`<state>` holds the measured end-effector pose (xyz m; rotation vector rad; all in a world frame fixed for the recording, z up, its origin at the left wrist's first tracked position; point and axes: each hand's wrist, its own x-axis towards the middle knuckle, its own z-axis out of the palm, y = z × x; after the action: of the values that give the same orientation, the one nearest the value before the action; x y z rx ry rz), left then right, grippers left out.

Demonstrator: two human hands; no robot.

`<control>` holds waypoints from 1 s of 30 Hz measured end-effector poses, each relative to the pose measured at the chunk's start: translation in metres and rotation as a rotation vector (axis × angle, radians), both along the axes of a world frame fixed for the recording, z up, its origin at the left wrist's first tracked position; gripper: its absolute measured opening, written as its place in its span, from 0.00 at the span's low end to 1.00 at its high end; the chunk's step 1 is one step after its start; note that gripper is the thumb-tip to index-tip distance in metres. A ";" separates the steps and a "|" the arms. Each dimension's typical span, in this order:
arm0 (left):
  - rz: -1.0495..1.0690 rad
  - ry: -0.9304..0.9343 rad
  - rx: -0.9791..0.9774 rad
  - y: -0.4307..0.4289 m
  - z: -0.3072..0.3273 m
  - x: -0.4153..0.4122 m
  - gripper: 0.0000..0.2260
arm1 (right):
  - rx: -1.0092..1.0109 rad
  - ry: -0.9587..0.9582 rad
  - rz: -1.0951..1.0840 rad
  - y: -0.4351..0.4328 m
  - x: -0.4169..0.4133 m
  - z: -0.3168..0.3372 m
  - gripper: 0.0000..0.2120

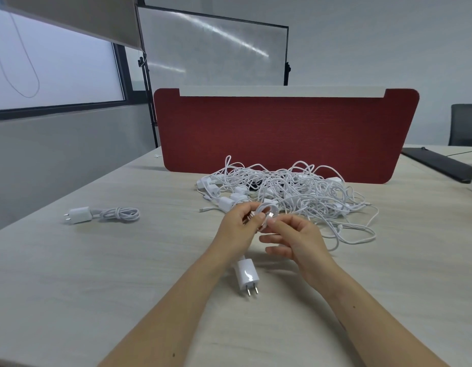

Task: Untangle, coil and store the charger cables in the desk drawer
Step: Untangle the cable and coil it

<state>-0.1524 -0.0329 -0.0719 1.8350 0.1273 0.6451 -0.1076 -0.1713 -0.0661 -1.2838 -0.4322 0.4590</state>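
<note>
Here the left hand [237, 229] grips a coil [268, 207], mostly hidden; the right hand [295, 239] pinches its end. Tangle [295, 189] at twelve o'clock, plug [246, 274] at six.

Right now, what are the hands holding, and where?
Left hand grips a coiled charger cable by its loops; right hand pinches its connector end.

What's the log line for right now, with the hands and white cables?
step: coiling | left hand: holds cable coil | right hand: pinches cable end | adapter: below hands | coiled charger: on desk, left | pile: tangled
</note>
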 end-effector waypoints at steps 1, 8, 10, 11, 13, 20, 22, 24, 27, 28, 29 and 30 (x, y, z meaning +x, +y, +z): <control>-0.019 0.002 0.011 0.000 0.001 -0.001 0.08 | 0.009 0.021 -0.015 0.000 0.000 0.001 0.09; -0.126 0.038 0.033 -0.004 0.004 -0.006 0.10 | -0.014 -0.019 0.018 -0.004 0.005 0.002 0.11; -0.127 0.038 0.055 -0.002 0.004 -0.008 0.10 | -0.020 -0.005 0.023 -0.005 0.007 0.002 0.09; -0.120 0.036 0.080 -0.001 0.003 -0.008 0.09 | -0.024 0.005 0.023 -0.005 0.007 0.002 0.08; -0.093 0.028 0.144 0.000 0.002 -0.008 0.07 | -0.031 0.022 0.020 -0.005 0.008 0.001 0.07; -0.004 0.014 0.250 0.003 -0.002 -0.007 0.10 | -0.035 0.048 -0.033 -0.006 0.009 0.000 0.06; -0.019 -0.008 0.244 0.003 -0.002 -0.008 0.11 | -0.040 0.049 -0.032 -0.006 0.009 0.000 0.05; -0.052 -0.026 0.235 0.003 -0.002 -0.008 0.13 | -0.036 0.054 -0.041 -0.006 0.011 0.000 0.04; -0.103 -0.020 0.263 0.001 -0.004 -0.008 0.16 | -0.038 0.055 -0.061 -0.006 0.014 -0.001 0.01; -0.107 -0.017 0.271 0.000 -0.005 -0.007 0.17 | -0.043 0.053 -0.061 -0.006 0.015 -0.002 0.01; -0.111 -0.014 0.261 -0.001 -0.005 -0.008 0.16 | -0.045 0.052 -0.059 -0.006 0.016 -0.003 0.01; -0.116 -0.011 0.242 -0.002 -0.005 -0.008 0.15 | -0.045 0.051 -0.058 -0.005 0.016 -0.004 0.01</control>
<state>-0.1600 -0.0345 -0.0773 2.0540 -0.0678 0.6097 -0.0912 -0.1766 -0.0700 -1.3216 -0.3424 0.4537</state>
